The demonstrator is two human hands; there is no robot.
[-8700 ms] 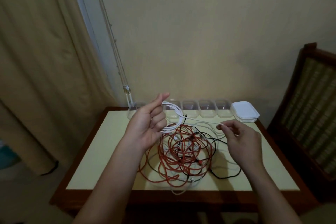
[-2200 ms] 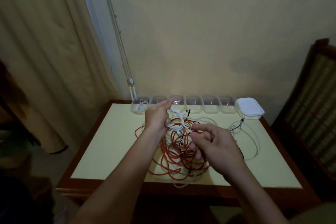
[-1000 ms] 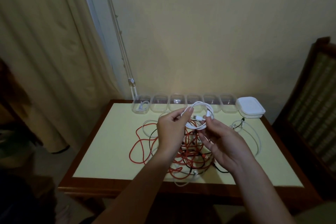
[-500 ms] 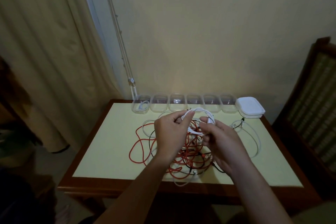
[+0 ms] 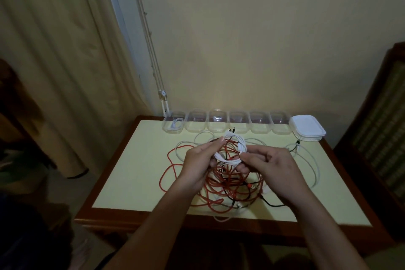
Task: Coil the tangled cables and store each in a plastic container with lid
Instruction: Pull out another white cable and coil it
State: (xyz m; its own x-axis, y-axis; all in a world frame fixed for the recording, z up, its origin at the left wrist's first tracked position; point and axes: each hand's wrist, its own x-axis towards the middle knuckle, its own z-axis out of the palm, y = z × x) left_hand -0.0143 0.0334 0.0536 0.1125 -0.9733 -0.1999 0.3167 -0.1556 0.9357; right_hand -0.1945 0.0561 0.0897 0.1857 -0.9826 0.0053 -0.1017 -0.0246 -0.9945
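A small white cable coil (image 5: 237,143) hangs between both hands above the table. My left hand (image 5: 200,160) grips its left side with curled fingers; my right hand (image 5: 270,163) pinches its right side. Under them lies a tangle of red cable (image 5: 230,188) mixed with black cable (image 5: 274,204) and white strands. A loose white cable (image 5: 311,160) loops at the right. Several clear plastic containers (image 5: 218,124) line the far edge; the leftmost container (image 5: 173,125) holds a coiled white cable. A stack of white lids (image 5: 308,130) sits at the row's right end.
The table (image 5: 135,171) has a pale yellow top with a dark wood rim. A curtain (image 5: 65,72) hangs at the left, a wooden chair (image 5: 381,133) stands at the right, and a wall is close behind the containers.
The white coil has come down a little closer to the tangle. My right hand has shifted onto the coil's right side; my left hand keeps its grip.
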